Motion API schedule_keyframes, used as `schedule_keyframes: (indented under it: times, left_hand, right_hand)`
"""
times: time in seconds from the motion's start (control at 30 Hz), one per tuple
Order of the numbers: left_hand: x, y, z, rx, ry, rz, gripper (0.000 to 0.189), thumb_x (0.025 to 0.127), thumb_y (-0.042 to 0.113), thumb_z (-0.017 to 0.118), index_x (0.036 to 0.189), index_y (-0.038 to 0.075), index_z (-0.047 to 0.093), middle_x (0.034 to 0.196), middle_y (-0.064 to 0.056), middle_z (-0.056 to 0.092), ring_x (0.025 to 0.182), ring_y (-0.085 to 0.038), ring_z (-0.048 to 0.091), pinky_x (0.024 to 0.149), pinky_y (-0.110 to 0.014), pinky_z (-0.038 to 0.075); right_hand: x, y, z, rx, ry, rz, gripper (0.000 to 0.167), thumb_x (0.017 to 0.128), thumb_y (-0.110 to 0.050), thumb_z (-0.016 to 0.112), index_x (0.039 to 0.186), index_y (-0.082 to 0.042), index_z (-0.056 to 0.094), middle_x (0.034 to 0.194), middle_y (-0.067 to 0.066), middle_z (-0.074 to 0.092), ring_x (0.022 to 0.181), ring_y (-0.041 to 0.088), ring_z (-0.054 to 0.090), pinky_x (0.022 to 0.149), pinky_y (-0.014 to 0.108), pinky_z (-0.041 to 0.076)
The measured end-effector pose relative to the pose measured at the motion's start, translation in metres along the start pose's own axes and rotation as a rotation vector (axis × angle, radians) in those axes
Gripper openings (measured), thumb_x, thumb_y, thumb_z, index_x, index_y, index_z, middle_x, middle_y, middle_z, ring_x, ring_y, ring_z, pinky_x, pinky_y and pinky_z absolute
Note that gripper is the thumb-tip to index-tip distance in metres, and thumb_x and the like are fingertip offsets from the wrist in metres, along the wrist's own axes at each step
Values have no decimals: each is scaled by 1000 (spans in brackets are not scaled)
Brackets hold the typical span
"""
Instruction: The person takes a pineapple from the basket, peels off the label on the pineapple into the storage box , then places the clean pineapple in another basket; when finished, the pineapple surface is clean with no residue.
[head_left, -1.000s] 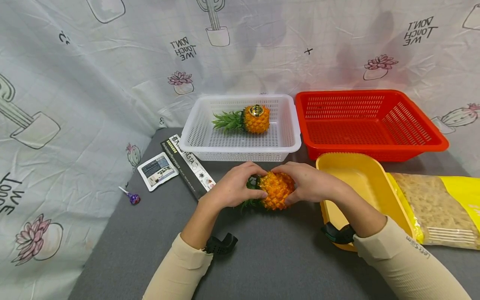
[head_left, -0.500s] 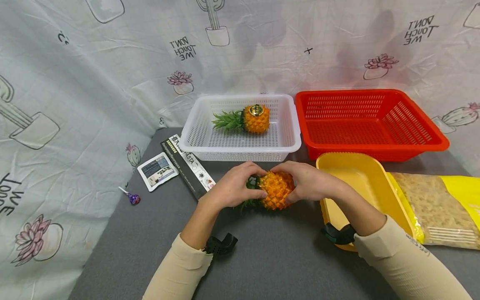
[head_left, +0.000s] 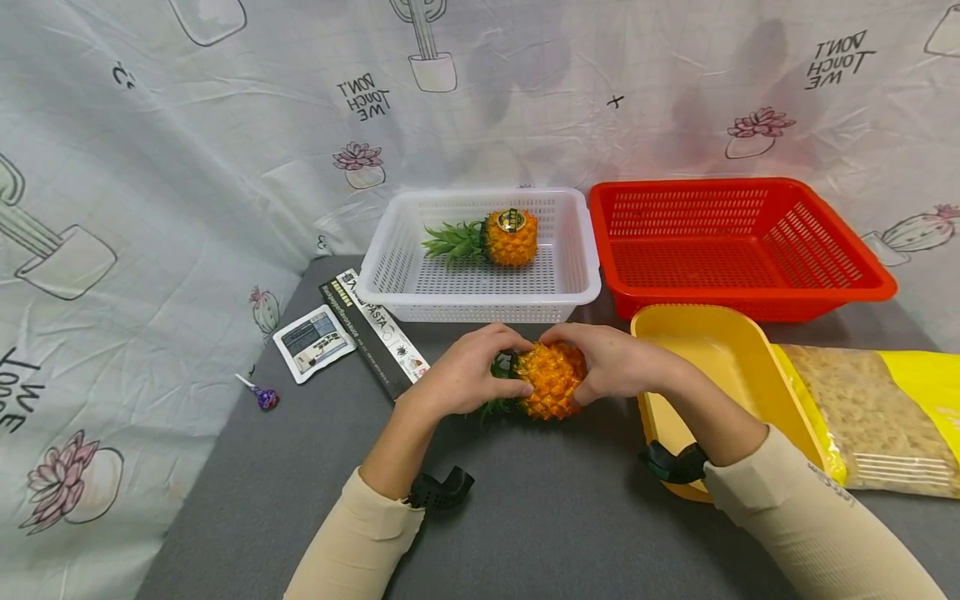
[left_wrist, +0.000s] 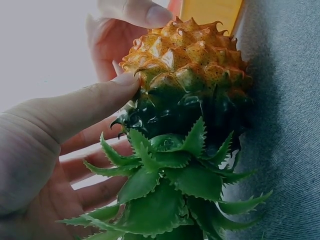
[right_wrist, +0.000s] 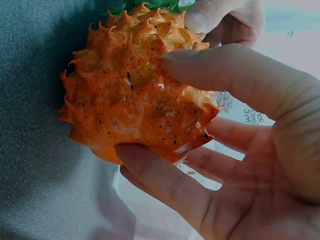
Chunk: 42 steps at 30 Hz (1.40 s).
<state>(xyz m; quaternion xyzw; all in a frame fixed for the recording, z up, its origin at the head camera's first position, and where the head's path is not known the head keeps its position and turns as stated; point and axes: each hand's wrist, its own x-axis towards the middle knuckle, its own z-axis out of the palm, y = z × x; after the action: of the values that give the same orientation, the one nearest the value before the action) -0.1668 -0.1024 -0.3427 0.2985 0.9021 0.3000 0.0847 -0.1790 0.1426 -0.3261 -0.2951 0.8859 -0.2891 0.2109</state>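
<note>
A small orange pineapple (head_left: 553, 382) lies on its side on the grey table, its green crown pointing left. My left hand (head_left: 474, 372) grips it where the fruit meets the crown; in the left wrist view the thumb presses the spiky skin beside the toothed leaves (left_wrist: 165, 187). From the other side my right hand (head_left: 618, 363) holds the base end. The right wrist view shows its thumb and a finger against the glossy fruit (right_wrist: 132, 95). Some of the crown is hidden behind the left hand. A second pineapple (head_left: 512, 240) with a round label lies in the white basket (head_left: 480, 300).
Right of the white basket stands a red basket (head_left: 750, 295). A yellow tray (head_left: 708, 358) lies under the right forearm, with a bag of pasta (head_left: 877, 417) beside it. At left are a long pasta box (head_left: 375, 337), a white sachet (head_left: 315, 343) and a lollipop (head_left: 266, 398).
</note>
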Motion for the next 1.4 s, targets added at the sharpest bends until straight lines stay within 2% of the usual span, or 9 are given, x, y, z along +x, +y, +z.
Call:
schedule_keyframes:
  times: [0.53,0.8,1.07,1.4]
  left_hand:
    - [3,1,1,26,-2,-1,53,88,31,84,133,10,68,132,-4,66,125,-23,62,109,-42,50]
    - [5,3,0,61,10,28,53,87,32,85,133,10,69,130,-4,68,122,-23,64,108,-41,50]
    - [1,3,0,46,-2,25,53,88,32,84,133,10,68,127,-4,67,119,-24,64,106,-41,51]
    - [1,6,-4,26,16,52,49,89,32,83,131,11,70,127,-2,68,119,-23,64,106,-41,52]
  right_hand:
    - [1,7,-1,23,-2,-30,78,73,-9,88,144,-7,54,130,11,61,109,27,55,98,49,54]
    - [2,8,-3,19,-4,-16,76,74,-11,89,142,-6,54,129,12,61,111,28,56,100,51,54]
    - [1,6,-2,17,-5,-16,77,73,-15,90,141,-6,55,128,10,62,111,27,55,98,48,55]
    - [-4,4,-6,15,-10,18,77,72,-18,90,141,-8,55,127,9,62,111,27,55,96,47,56]
